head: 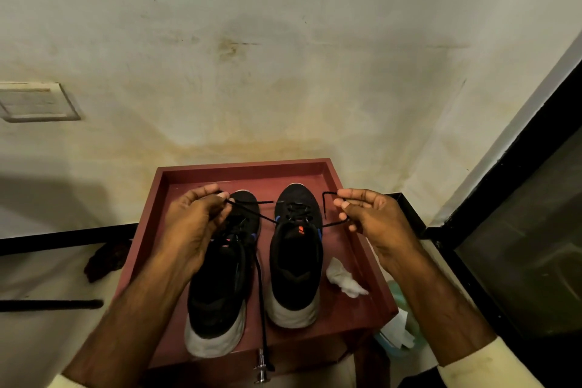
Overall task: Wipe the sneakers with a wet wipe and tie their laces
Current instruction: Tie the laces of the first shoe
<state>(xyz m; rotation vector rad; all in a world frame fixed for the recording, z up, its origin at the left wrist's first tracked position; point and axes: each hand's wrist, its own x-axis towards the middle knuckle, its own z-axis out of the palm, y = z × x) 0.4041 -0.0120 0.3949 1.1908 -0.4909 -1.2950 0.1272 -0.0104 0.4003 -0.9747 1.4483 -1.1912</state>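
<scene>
Both sneakers are sitting side by side in the red tray [318, 167], centre of the frame. The left hand [192, 224] and right hand [371, 217] are each pinching one end of the right sneaker [296, 261] lace [333, 224], pulling it apart sideways. The left sneaker [220, 287] lace is dangling loose toward the bottom. A crumpled wet wipe [343, 280] is lying right of the shoes.

Matt black cloth sneakers [296, 249] (pale foam-like soles) on a smooth, slightly glossy red tray [356, 249].

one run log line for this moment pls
step: tying laces | left hand: pinching lace end | right hand: pinching other end | shoe: right sneaker | left sneaker: lace loose | used wipe: on tray
</scene>
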